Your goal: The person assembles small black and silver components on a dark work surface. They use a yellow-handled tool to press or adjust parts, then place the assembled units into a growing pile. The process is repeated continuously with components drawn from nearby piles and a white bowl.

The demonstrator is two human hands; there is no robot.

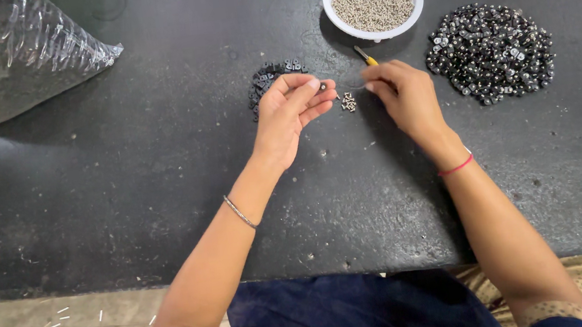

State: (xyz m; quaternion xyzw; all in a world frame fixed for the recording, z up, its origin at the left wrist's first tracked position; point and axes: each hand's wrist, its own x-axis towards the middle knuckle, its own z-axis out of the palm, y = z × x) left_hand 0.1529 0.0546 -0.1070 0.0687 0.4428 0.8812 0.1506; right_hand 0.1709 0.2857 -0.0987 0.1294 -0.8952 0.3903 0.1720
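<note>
Though pinched, small part (pixel 324 87) indistinct

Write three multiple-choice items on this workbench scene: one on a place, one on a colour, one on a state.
1. Where does the round white plastic bowl of small silvery pieces stand?
A. beyond the hands
B. on the floor
C. inside the bag

2. What colour is the thread band on the right wrist?
A. green
B. red
C. white

3. What is the left hand doing?
A. lying flat and open
B. gripping the bowl
C. pinching a small dark part at its fingertips

Answers: 1 A, the bowl sits on the dark worktop past both hands. 2 B, the band shows red. 3 C, thumb and fingers close on the tiny part.
</note>
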